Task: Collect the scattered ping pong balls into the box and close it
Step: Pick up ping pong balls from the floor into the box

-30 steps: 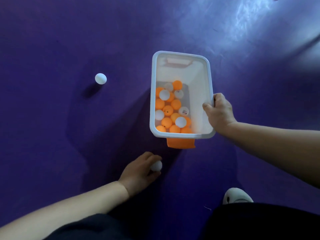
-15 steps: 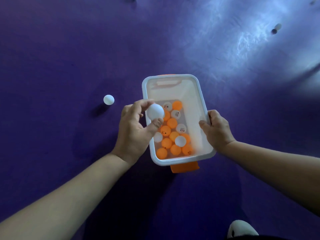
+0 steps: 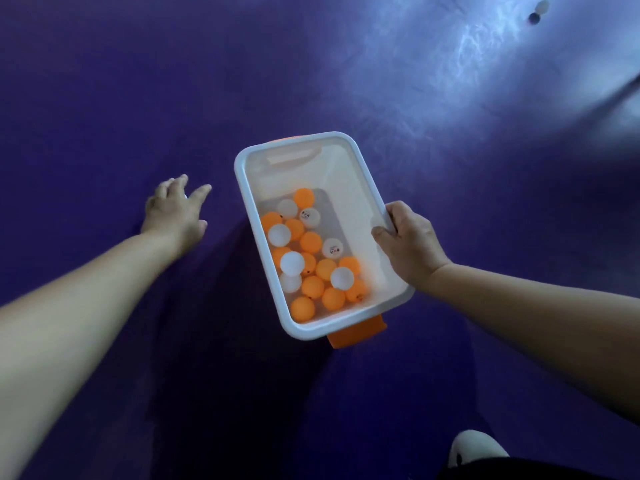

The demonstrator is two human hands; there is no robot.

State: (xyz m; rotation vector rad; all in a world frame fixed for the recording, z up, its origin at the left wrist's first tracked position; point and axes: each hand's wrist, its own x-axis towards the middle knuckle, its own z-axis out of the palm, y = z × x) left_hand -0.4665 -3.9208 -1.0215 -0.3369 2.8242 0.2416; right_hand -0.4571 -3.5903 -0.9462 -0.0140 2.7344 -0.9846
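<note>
Since the frame half a second back, the left hand (image 3: 175, 211) has left the box (image 3: 367, 188), where it held a white ball above the rim, and now stretches out over the purple floor (image 3: 104, 98) on the box's left, fingers straight and spread, gripping nothing. A sliver of white (image 3: 187, 197) shows between two of those fingers, most likely the loose ball that lay on that side; whether the hand touches it yet cannot be told. The box has also swung, its far end tilting away to the left. The right hand (image 3: 410, 245) holds the box by the right long rim, thumb hooked inside the wall and fingers wrapped round the outside, keeping it just above the floor. Inside, a heap of orange and white ping pong balls (image 3: 308, 261) covers the near half of the bottom, so most of the collecting looks done. Not all of it, though: besides the one under the left hand, another pale ball (image 3: 542, 6) sits well away toward the floor's far right side, with its dark shadow just beside it. Closing is wholly ahead: the box stands open, no lid is in view, and the orange latch (image 3: 358, 332) at its near end hangs loose. A white shoe (image 3: 476, 446) shows at the near right.
</note>
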